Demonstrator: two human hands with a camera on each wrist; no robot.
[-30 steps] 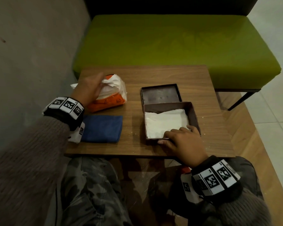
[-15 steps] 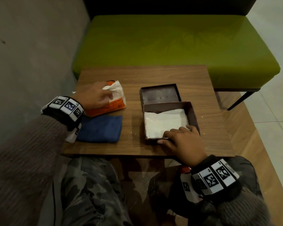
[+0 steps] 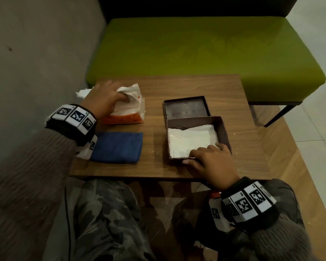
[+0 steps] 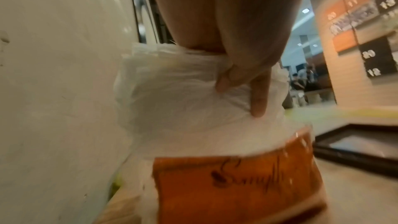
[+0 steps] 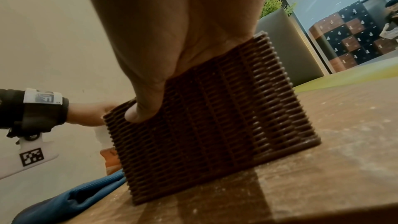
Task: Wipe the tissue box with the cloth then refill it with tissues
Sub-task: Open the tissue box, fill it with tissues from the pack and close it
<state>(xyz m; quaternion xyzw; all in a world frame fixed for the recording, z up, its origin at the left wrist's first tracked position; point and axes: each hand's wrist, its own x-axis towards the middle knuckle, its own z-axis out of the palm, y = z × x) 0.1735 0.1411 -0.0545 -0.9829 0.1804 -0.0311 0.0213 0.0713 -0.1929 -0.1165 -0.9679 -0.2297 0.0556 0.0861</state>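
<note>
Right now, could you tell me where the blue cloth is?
In the head view, the blue cloth lies flat on the table's near-left, just before the orange tissue pack.

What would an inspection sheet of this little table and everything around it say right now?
Surface: wooden table, white specks near the box.
Job's things: brown box open, tissues inside; lid behind it; blue cloth folded flat; orange pack torn open.
Clutter: nothing seen.
Grippers: left hand pinches tissue from the pack; right hand holds the box's near wall, thumb outside.
Cables: thin dark cord beside the left leg.
Surroundings: green bench behind, grey wall on the left, lockers and people far off.
</note>
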